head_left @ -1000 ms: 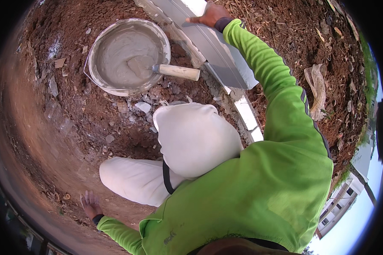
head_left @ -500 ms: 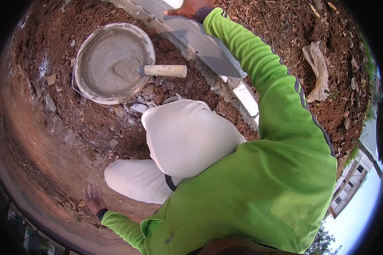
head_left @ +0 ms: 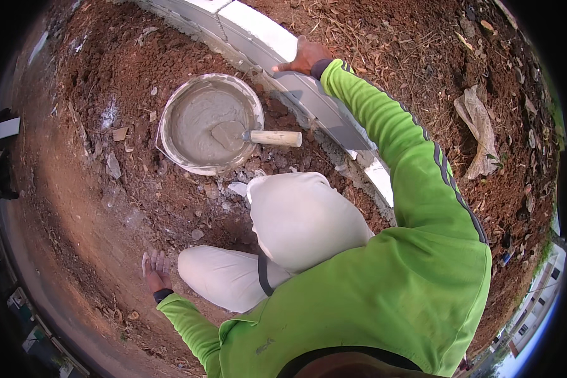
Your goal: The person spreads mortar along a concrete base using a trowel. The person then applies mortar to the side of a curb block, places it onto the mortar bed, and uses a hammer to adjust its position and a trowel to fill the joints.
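My right hand [head_left: 305,58] rests on the white top edge of a grey kerb block [head_left: 321,106], one digit stretched along the edge and the others partly hidden. Low at the left, beside my bent knee, my left hand [head_left: 156,269] is empty, its fingers apart above the brown soil. Between the kerb and my legs stands a round bucket [head_left: 205,170] of wet grey mortar [head_left: 198,120]. A trowel lies in it, its blade partly sunk in the mortar and its wooden handle [head_left: 274,138] sticking out over the rim toward the kerb.
The kerb row [head_left: 258,25] runs from the top past my right arm, with mortar along its foot. A crumpled, pale sack-like piece [head_left: 479,132] lies on the littered soil at right. Loose clods and stone chips surround the bucket. A road [head_left: 25,252] curves along the far left.
The view has shifted, so more of the kerb shows at the top. My left hand has come up a little beside the knee. My right hand remains on the kerb; bucket and trowel stay put.
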The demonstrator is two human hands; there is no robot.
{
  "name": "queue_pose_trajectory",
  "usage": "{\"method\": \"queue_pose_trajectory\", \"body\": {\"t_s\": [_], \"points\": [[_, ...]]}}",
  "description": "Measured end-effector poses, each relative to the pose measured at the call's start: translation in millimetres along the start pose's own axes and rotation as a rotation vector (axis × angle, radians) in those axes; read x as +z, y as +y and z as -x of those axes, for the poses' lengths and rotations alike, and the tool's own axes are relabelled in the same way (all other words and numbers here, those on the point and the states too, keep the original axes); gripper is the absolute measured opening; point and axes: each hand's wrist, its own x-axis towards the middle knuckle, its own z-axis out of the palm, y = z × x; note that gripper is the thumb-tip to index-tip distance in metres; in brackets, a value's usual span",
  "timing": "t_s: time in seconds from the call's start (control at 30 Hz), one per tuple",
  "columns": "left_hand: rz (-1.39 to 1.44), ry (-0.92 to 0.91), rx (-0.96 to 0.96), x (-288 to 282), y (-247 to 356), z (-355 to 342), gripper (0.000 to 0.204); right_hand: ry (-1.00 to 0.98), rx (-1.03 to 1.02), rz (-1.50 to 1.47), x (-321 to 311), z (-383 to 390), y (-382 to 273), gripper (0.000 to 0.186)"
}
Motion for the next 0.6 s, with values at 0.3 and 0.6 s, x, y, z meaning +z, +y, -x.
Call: {"method": "queue_pose_trajectory", "body": {"t_s": [0.3, 0.6], "points": [[-0.109, 0.122, 0.012, -6, -68, -19, 0.042, -0.024, -0.305, -0.339, 17, 18, 65, 0.074], [-0.084, 0.056, 0.069, 16, -86, -43, 0.045, -0.093, -0.356, -0.323, -12, 30, 50, 0.07]]}}
